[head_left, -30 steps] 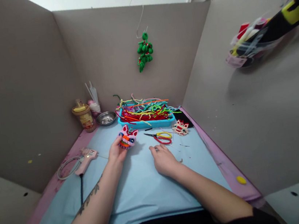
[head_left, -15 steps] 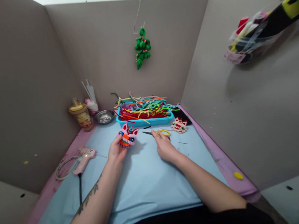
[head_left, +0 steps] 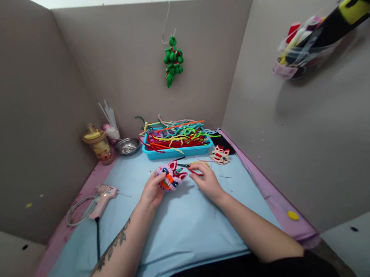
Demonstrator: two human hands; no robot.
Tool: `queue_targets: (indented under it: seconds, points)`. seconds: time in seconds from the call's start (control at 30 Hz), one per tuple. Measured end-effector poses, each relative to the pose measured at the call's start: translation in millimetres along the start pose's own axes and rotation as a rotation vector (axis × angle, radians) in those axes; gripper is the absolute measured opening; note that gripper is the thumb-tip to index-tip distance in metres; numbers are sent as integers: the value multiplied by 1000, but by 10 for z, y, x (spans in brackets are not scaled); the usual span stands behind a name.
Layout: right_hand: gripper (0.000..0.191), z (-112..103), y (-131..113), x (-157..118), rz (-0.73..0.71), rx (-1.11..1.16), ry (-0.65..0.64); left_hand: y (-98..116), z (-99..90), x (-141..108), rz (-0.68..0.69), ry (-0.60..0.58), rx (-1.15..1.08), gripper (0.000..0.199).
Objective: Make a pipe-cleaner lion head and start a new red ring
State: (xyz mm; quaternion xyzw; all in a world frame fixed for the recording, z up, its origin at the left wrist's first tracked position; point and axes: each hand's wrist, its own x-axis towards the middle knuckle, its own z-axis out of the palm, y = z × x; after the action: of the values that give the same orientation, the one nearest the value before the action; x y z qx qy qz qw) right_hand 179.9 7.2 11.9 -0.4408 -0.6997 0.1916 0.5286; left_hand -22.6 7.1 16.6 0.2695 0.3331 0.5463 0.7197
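Observation:
My left hand [head_left: 152, 190] is closed around the edge of a pink fuzzy animal face [head_left: 170, 178] with blue eyes, an orange middle and pointed ears, which is tilted to the right. My right hand [head_left: 206, 180] has its fingers closed on red-handled scissors [head_left: 196, 172]. The dark blades point left and reach the ears of the pink face; whether they touch cannot be made out. Part of a yellow handle shows behind my right fingers. A cream and red animal face [head_left: 220, 155] lies on the table to the right of that hand.
A blue tray [head_left: 178, 152] of coloured fuzzy stems stands at the back. Leftward are a metal bowl [head_left: 127, 146], a lidded cup [head_left: 99, 146] and a pink glue gun [head_left: 102, 201] with its cable. A yellow disc [head_left: 293, 215] lies at right. A green ornament [head_left: 173, 61] hangs above.
The scissors have been lifted from the table in my right hand. My left hand has moved right with the pink face, which has turned clockwise and is closer to the blades.

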Motion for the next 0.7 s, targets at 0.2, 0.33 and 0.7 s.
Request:
queue_targets:
  seconds: [0.2, 0.33, 0.7]
  points:
    - [18, 38, -10, -26, 15, -17, -30, -50, 85, -47, 23, -13, 98, 42]
    - [14, 62, 15, -35, 44, -43, -47, -58, 78, -39, 26, -10, 113, 47]
    - [8, 68, -4, -25, 44, -38, -41, -60, 88, -50, 19, 3, 109, 50]
